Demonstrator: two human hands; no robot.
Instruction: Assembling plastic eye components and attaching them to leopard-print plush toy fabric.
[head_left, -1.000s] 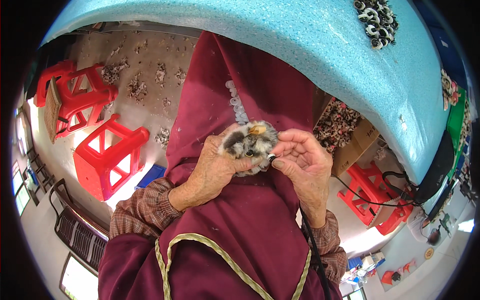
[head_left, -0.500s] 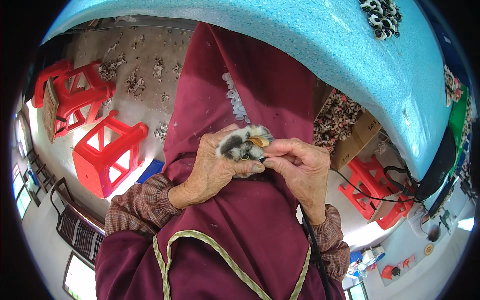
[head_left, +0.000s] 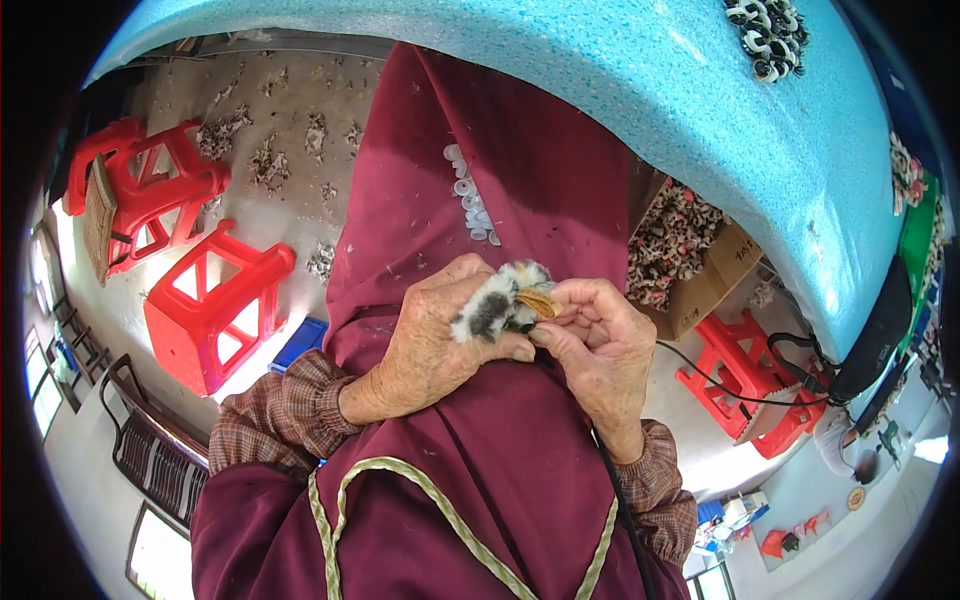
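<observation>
I'd keep the fluffy toy (head_left: 488,312) steady and work at the yellow beak (head_left: 540,303) side with small fingertip moves, pressing lightly so the fur doesn't bunch. Toy sits mid-frame above the maroon apron (head_left: 470,420), between both hands: left hand (head_left: 432,325) wraps it from the left, thumb along its lower edge; right hand (head_left: 598,330) touches its right edge, fingers curled at the beak, can't tell what they pinch.

Black-and-white fur piece (head_left: 488,314), tan flap (head_left: 540,303), maroon apron (head_left: 470,425), brown plaid sleeves (head_left: 275,410), speckled blue tabletop (head_left: 620,80)
</observation>
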